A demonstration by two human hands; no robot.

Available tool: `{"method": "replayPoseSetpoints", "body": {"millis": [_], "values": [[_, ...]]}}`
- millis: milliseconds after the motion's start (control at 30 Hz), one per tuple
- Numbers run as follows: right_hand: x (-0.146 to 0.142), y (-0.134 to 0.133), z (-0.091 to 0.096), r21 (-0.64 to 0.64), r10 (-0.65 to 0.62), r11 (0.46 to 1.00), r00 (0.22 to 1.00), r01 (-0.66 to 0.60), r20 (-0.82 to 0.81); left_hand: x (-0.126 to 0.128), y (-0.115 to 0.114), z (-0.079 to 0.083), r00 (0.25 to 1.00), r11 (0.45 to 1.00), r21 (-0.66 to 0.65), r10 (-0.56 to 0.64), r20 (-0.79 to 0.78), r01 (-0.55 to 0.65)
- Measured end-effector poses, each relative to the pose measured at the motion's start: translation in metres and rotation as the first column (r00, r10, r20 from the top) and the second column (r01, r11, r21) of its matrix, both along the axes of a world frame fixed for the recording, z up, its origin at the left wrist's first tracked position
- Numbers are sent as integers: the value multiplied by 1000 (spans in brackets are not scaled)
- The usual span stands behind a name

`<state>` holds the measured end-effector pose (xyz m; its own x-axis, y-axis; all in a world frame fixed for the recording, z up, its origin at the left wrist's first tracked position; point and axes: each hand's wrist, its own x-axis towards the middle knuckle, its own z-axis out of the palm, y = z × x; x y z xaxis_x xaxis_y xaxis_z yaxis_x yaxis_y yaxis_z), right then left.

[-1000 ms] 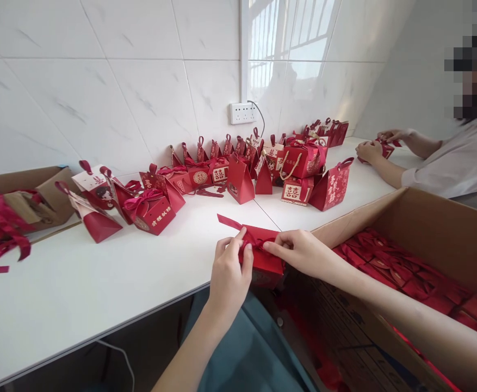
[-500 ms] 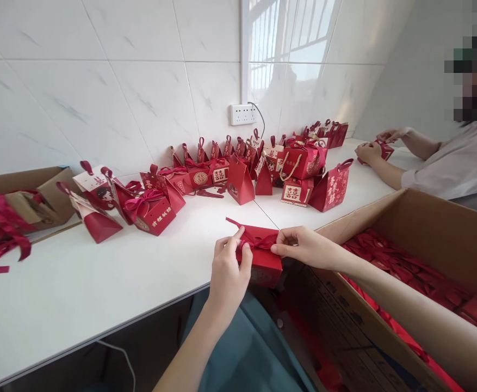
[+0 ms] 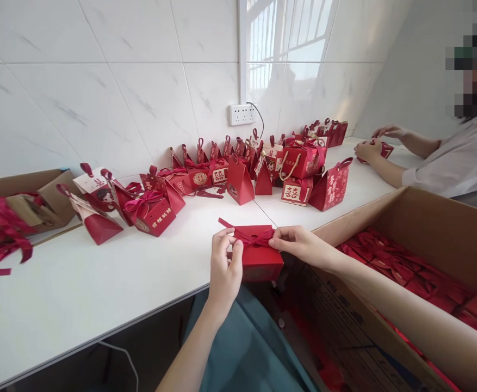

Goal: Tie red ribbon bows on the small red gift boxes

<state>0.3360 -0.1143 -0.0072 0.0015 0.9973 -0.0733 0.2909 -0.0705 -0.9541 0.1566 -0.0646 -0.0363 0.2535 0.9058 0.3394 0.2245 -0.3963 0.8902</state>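
A red gift box (image 3: 261,261) sits at the table's front edge, right before me. Across its top lies a dark red ribbon (image 3: 254,237) tied in a bow, one tail sticking out to the upper left. My left hand (image 3: 227,258) pinches the bow's left side between thumb and fingers. On the other side, my right hand (image 3: 293,242) grips the ribbon's right loop with thumb and forefinger. The box's lower front is partly in shadow.
Several red gift boxes (image 3: 240,182) line the wall side of the white table (image 3: 99,294). A large carton (image 3: 446,234) of red boxes stands at right. A smaller carton (image 3: 59,190) with ribbons (image 3: 5,218) is at left. A co-worker's hands (image 3: 371,149) hold another box.
Both hands have shifted slightly left, the left one more. The bow's loops are spread wider, and more of the box's top shows between my hands.
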Motion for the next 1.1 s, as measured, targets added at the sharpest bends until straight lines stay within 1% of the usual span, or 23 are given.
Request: {"method": "replayPoseSetpoints", "body": {"millis": [100,200,267,300,467,600,733,900,967,1033,1100], "values": [[2,1,1,-2,26,1000,993,-26,-114,1,0,-2,998,999,-17,52,36,-51],[5,1,-1,-35,32,998,967,-42,-251,1,-3,-5,996,996,17,87,37,-87],[7,1,-3,-63,27,997,945,-50,-325,1,-4,-5,996,996,40,84,28,-85],[8,1,-5,-71,21,996,944,-47,-330,0,-3,-4,998,997,47,68,14,-69],[8,2,-10,-47,27,998,988,-35,-155,-6,8,9,987,996,29,-77,-138,81],[6,5,-8,-26,38,999,994,-40,-103,-12,20,15,966,988,105,-84,-244,112],[4,8,-5,-8,47,999,998,-47,-53,-17,27,19,927,959,174,-156,-340,225],[2,8,-3,-3,44,999,999,-44,-16,-24,33,32,888,944,136,-224,-401,300],[2,8,-2,1,45,999,999,-45,0,-28,35,38,855,930,130,-253,-454,344],[1,8,-1,7,40,999,999,-40,29,-31,36,43,804,906,140,-273,-528,399],[-1,7,-1,11,15,1000,996,-16,92,-32,37,46,765,883,158,-278,-580,441]]}}
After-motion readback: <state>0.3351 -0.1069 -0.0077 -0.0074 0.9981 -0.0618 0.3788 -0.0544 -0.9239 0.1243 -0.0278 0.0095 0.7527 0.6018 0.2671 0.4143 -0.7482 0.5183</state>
